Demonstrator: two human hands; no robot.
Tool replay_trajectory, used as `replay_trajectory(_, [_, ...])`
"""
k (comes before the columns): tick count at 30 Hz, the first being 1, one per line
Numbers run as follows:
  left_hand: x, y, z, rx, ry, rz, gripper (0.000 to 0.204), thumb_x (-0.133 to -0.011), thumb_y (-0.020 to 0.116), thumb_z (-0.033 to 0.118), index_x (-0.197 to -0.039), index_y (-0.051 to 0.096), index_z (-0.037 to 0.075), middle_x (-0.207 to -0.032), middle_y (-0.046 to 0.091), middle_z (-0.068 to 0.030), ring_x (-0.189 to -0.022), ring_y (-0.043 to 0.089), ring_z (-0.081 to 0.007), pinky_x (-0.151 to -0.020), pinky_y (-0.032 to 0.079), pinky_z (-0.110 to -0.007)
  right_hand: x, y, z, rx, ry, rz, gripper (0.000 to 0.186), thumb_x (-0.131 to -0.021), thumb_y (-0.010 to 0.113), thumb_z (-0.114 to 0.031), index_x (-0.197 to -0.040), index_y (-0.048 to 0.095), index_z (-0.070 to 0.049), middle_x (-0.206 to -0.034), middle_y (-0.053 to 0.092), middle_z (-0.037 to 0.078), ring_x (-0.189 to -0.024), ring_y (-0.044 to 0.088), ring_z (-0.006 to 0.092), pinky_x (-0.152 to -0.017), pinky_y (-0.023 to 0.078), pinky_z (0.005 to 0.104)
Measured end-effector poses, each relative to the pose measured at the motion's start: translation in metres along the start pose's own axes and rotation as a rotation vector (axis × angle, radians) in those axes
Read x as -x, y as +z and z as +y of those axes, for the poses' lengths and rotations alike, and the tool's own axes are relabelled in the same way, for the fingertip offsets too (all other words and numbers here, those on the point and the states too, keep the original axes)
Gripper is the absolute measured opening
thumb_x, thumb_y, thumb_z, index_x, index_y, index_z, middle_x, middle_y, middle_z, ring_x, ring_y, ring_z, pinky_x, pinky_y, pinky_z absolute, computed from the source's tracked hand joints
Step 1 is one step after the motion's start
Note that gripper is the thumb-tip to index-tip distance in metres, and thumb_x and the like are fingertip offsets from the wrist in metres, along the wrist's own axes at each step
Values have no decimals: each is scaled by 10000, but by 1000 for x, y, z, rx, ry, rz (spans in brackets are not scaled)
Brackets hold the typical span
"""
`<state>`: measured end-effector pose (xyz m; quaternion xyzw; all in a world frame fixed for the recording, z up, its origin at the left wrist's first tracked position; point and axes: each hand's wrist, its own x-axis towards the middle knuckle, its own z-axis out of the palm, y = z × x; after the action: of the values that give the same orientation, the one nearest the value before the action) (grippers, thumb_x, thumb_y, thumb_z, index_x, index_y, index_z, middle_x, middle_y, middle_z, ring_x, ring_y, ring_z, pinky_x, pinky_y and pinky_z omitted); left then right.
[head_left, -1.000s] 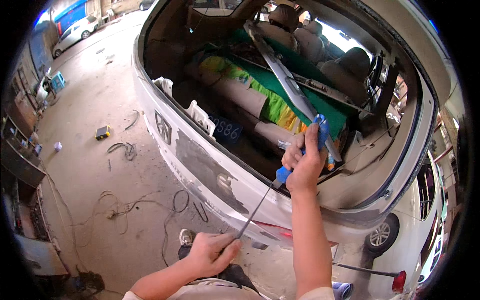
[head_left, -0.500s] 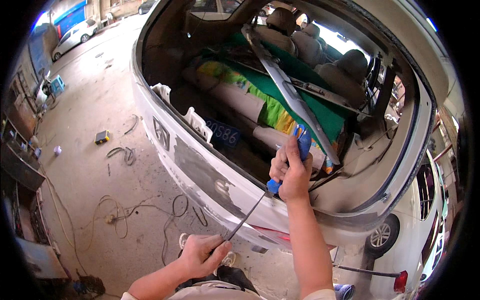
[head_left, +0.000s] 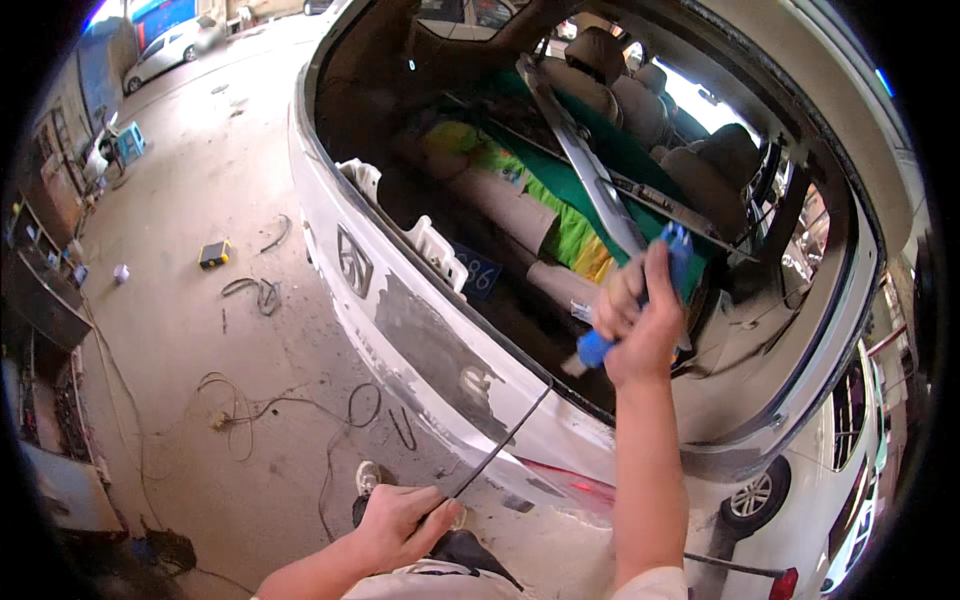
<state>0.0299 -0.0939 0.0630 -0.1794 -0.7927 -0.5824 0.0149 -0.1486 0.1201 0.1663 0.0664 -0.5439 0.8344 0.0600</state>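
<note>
One white car [head_left: 390, 272] parked rear-open on dusty ground [head_left: 180, 350], dark rod [head_left: 505, 441] pinched by the left hand [head_left: 405, 525], blue-handled tool [head_left: 597, 349] clasped by the curled right hand [head_left: 648, 335]

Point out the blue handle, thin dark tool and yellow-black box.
Blue handle [head_left: 595, 350]: head view, on its lower end.
Thin dark tool [head_left: 504, 442]: head view, middle of its visible length.
Yellow-black box [head_left: 213, 255]: head view, on its middle.

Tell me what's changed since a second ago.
The right hand has drawn up and right with the blue-handled tool, opening a gap from the far end of the thin dark strip. Nothing was let go; the left hand still grips the strip's near end.
</note>
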Motion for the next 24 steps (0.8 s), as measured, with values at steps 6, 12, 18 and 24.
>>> replay_trajectory(6, [-8,3,3,48,64,13,365,-863,579,137,-553,408,46,-468,359,-108,-383,395,-293,-390,290,-375,22,-12,24,132,70,74,462,-917,529,-462,-629,355,-144,-485,245,-54,-359,230,69,-364,195,237])
replay_trajectory(12, [9,-12,3,43,36,-36,304,-864,586,125,-597,468,40,-504,439,-114,-417,462,-293,-405,346,-365,10,8,37,209,-14,203,489,-908,560,-424,-552,347,-166,-455,307,-60,-359,290,61,-363,207,236])
replay_trajectory(18, [28,-24,-4,-20,2,-1,308,-857,590,113,-587,463,40,-500,420,-111,-418,455,-291,-408,339,-368,0,11,39,94,-11,245,484,-902,564,-435,-570,351,-155,-448,304,-50,-352,292,77,-359,206,252])
replay_trajectory(24, [27,-21,8,11,29,54,351,-850,591,128,-556,415,49,-476,374,-108,-386,391,-281,-395,305,-366,11,6,38,109,14,153,472,-897,572,-435,-593,346,-152,-473,287,-50,-355,274,81,-362,210,259])
